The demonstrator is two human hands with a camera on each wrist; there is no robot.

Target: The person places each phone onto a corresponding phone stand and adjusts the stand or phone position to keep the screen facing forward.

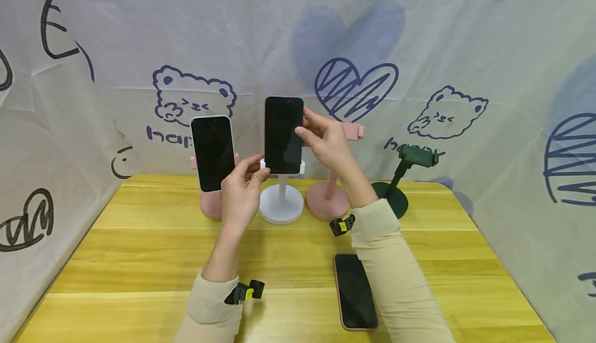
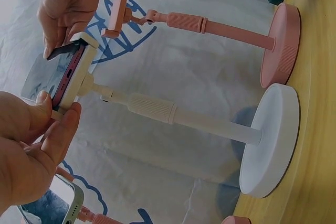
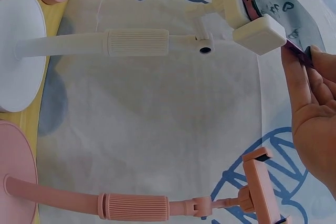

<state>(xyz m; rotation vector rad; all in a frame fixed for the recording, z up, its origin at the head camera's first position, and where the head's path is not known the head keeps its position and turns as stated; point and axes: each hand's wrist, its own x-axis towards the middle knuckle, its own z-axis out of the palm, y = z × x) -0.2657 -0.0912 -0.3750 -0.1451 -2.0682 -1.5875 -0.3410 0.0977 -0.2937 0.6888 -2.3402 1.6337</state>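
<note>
A smartphone (image 1: 283, 136) with a black screen and a reddish frame (image 2: 68, 74) stands upright in the clamp of a white phone stand (image 1: 281, 206). My left hand (image 1: 240, 193) pinches the left end of that clamp at the phone's lower corner, thumb in front. On the opposite side, my right hand (image 1: 328, 141) grips the phone's right edge between thumb and fingers; the right wrist view shows this hand (image 3: 317, 93) just above the clamp's end. Left of these, a pale-framed phone (image 1: 213, 151) sits in a pink stand (image 1: 211, 206).
A second pink stand (image 1: 327, 200) and a dark green stand (image 1: 396, 200), both without phones, stand to the right. Another phone (image 1: 355, 291) in a pink case lies on the wooden table (image 1: 139, 260) beside the right forearm. A printed cloth (image 1: 261, 32) hangs behind.
</note>
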